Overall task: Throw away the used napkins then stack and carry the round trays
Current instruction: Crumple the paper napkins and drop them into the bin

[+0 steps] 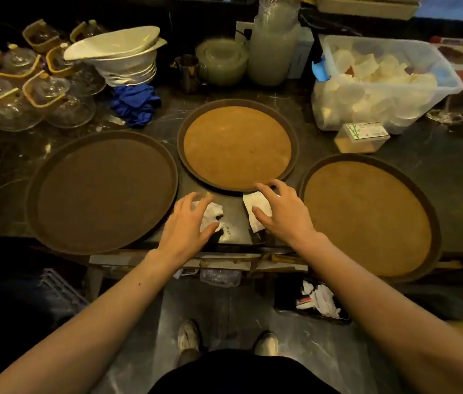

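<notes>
Three round brown trays lie on the dark counter: a large dark one (102,191) at left, a smaller tan one (237,146) in the middle, a large tan one (366,217) at right. Two white napkins rest near the counter's front edge between them. A crumpled napkin (210,214) lies under the spread fingers of my left hand (187,228). The flatter napkin (255,209) lies under my right hand (284,214), whose fingers are apart over it. Neither napkin is lifted.
A black bin (310,302) holding white paper waste sits on the floor below the counter, right of my feet. Behind the trays stand glass lids (45,92), stacked white bowls (125,58), a blue cloth (136,105), a clear plastic tub (381,83) and a small box (362,137).
</notes>
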Tool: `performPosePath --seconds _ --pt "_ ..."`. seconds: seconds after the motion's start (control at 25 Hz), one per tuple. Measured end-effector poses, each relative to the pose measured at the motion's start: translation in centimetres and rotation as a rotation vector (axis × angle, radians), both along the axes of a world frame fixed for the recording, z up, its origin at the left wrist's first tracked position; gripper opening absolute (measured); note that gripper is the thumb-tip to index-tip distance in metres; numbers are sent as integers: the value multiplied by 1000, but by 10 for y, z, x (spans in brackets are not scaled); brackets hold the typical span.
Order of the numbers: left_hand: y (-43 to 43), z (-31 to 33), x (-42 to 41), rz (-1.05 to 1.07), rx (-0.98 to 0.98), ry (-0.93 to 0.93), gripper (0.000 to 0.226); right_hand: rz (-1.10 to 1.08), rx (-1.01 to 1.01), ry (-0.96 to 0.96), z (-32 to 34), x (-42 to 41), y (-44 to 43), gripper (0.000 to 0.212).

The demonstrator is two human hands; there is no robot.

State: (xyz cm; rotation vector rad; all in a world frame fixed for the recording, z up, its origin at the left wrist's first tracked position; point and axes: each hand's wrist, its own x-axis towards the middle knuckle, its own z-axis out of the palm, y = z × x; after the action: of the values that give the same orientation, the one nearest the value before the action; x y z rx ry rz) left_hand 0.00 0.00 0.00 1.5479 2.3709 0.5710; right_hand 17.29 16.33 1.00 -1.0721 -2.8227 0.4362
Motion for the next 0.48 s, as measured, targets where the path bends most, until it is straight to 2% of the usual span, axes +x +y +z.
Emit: performPosePath --seconds 0.16,0.48 --pt "-3 -13 7 70 -64 -82 56 -59 -10 -75 -14 1 -4 54" --pt "-5 -30 14 122 -144 -87 51 -42 -25 -161 -29 1 -7 51"
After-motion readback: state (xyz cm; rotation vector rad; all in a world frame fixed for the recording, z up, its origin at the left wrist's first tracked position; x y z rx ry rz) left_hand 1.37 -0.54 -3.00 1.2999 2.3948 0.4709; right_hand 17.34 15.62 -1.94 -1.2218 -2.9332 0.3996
